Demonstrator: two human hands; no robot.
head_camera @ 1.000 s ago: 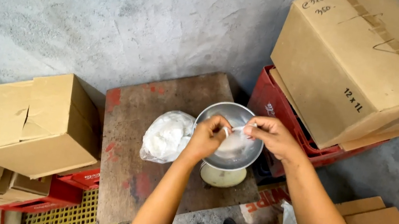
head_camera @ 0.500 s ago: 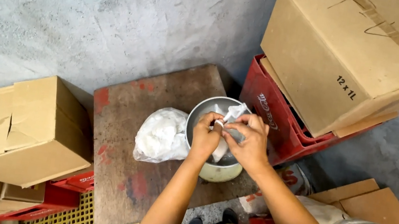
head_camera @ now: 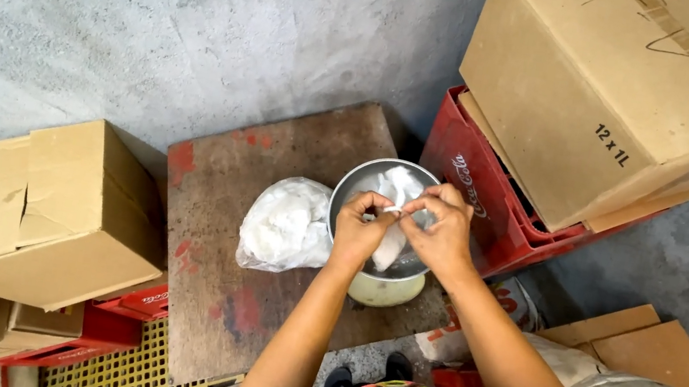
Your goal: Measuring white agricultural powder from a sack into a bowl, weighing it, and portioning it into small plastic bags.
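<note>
Bowl's (head_camera: 352, 187) contents — half behind hands (head_camera: 408, 231)

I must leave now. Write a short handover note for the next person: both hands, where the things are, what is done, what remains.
Left hand and right hand: both pinch the neck of a small white bag over the metal bowl.
Bowl stands on a pale base on the wooden board.
A filled white bag lies on the board, left of the bowl.
Done: one bag lies aside.
Left: the bag in the hands is not yet put down.
</note>
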